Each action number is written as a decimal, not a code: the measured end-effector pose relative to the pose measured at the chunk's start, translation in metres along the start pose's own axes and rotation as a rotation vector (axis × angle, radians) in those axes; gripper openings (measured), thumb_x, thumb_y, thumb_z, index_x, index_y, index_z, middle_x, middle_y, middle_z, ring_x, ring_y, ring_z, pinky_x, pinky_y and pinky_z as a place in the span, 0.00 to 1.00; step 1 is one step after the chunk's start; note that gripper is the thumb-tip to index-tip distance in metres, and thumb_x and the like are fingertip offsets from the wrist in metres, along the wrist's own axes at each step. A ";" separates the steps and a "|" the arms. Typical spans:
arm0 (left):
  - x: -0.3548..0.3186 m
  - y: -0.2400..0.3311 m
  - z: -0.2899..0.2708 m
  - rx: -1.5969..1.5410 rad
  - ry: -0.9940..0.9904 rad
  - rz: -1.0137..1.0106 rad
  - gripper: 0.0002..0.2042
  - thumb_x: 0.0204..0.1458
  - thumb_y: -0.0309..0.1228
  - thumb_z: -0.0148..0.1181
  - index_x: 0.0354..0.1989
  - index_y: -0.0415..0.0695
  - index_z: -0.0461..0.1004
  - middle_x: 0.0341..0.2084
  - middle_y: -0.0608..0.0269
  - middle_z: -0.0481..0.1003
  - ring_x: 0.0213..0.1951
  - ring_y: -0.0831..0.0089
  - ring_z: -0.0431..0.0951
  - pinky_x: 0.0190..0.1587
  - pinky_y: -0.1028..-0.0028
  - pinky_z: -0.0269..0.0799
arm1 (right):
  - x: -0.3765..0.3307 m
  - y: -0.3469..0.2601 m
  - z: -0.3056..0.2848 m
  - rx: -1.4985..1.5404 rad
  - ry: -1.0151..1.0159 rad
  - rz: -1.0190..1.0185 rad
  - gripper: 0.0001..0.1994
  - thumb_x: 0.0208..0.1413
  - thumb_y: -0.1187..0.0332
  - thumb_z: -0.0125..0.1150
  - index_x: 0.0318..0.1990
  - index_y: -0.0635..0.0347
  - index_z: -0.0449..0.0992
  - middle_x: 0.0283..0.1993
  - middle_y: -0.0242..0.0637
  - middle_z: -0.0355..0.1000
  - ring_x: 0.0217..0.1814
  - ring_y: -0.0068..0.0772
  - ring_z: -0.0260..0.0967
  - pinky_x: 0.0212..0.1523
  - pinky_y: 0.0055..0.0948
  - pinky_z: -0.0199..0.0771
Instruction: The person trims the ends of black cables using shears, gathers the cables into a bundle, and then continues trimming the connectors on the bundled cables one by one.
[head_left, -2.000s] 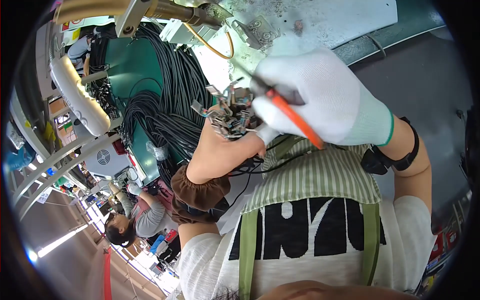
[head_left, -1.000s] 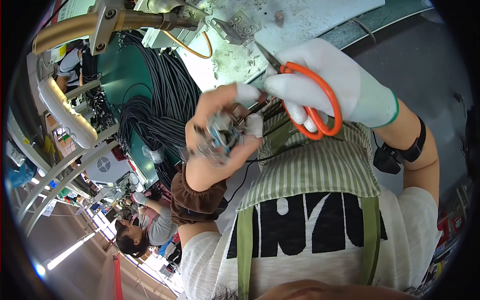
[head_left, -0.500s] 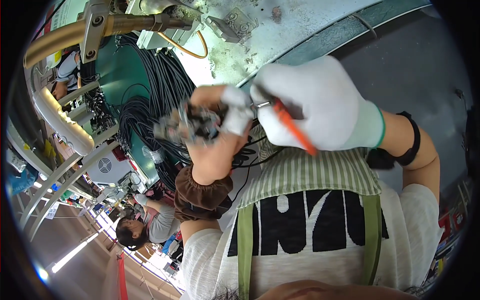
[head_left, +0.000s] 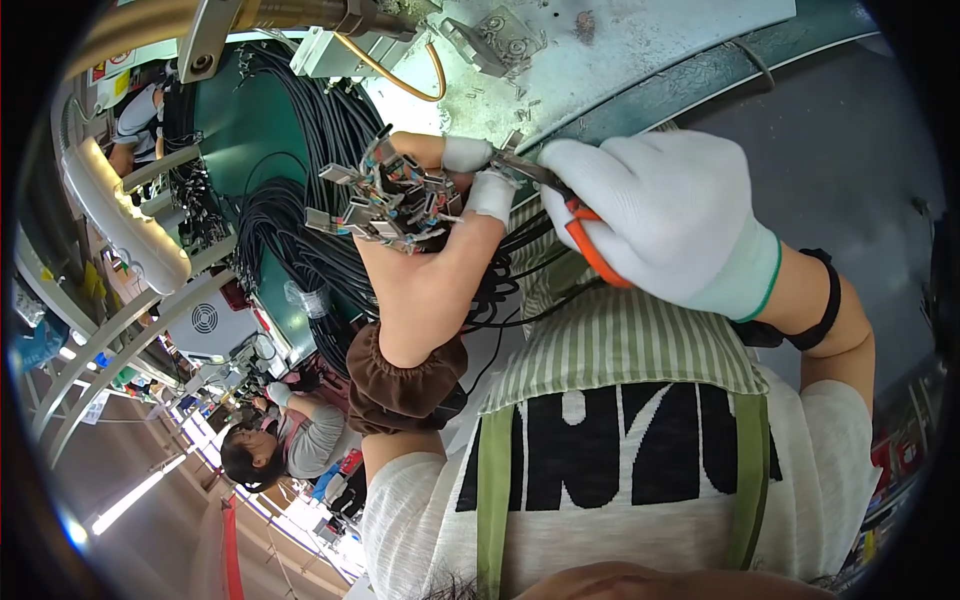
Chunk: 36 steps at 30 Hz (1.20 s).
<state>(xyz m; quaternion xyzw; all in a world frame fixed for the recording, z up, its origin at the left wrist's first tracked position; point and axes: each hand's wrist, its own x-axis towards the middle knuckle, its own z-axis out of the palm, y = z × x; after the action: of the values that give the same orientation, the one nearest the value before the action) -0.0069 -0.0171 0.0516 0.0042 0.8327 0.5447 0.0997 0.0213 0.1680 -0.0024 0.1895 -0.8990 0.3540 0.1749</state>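
My left hand, with white covers on thumb and index finger, is closed around a bunch of black cables ending in metal connectors and coloured wires. Several connectors fan out over the back of its fingers. Between the covered thumb and index fingertips is one small connector end. In a white knitted glove, my right hand is wrapped around orange-handled pliers. Their dark jaws reach the pinched connector end; whether they bite on it is too small to tell.
Thick coils of black cable lie on a green surface to the left. A machine with a brass-coloured rod and a metal block stands on the worn bench at the top. A co-worker sits at lower left.
The pliers' jaws now point toward the left fingertips, and their handle has swung a little. The connector bunch, blurred before, is sharp and slightly further right.
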 end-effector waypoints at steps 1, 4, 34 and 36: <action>-0.001 0.000 0.002 0.001 0.002 0.001 0.12 0.43 0.17 0.62 0.38 0.36 0.72 0.31 0.65 0.74 0.30 0.82 0.72 0.35 0.81 0.69 | 0.001 0.000 -0.001 0.001 0.001 -0.001 0.09 0.42 0.68 0.68 0.31 0.57 0.75 0.19 0.31 0.66 0.18 0.31 0.64 0.19 0.26 0.63; -0.008 -0.001 0.013 -0.098 0.135 0.129 0.13 0.42 0.16 0.62 0.38 0.36 0.71 0.31 0.66 0.74 0.30 0.83 0.72 0.35 0.81 0.69 | 0.007 -0.001 -0.008 0.564 -0.235 0.191 0.06 0.47 0.70 0.65 0.28 0.60 0.75 0.16 0.32 0.63 0.14 0.27 0.61 0.17 0.24 0.58; 0.014 -0.024 -0.026 -0.197 -0.101 -0.237 0.04 0.49 0.22 0.58 0.32 0.35 0.71 0.18 0.71 0.67 0.19 0.85 0.63 0.22 0.81 0.59 | 0.002 0.012 0.005 0.740 -0.220 0.291 0.09 0.55 0.67 0.57 0.26 0.62 0.73 0.14 0.32 0.63 0.13 0.21 0.62 0.18 0.23 0.61; 0.028 -0.040 -0.043 -0.518 -0.108 -0.299 0.03 0.53 0.23 0.53 0.30 0.36 0.70 0.16 0.73 0.63 0.15 0.86 0.57 0.19 0.81 0.53 | 0.008 0.024 -0.003 0.637 -0.161 0.397 0.10 0.57 0.66 0.55 0.27 0.63 0.73 0.14 0.29 0.63 0.13 0.18 0.61 0.17 0.22 0.61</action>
<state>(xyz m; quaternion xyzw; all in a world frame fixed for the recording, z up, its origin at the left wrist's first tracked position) -0.0380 -0.0686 0.0275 -0.1150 0.6511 0.7170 0.2209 0.0042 0.1845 -0.0107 0.0837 -0.7741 0.6265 -0.0358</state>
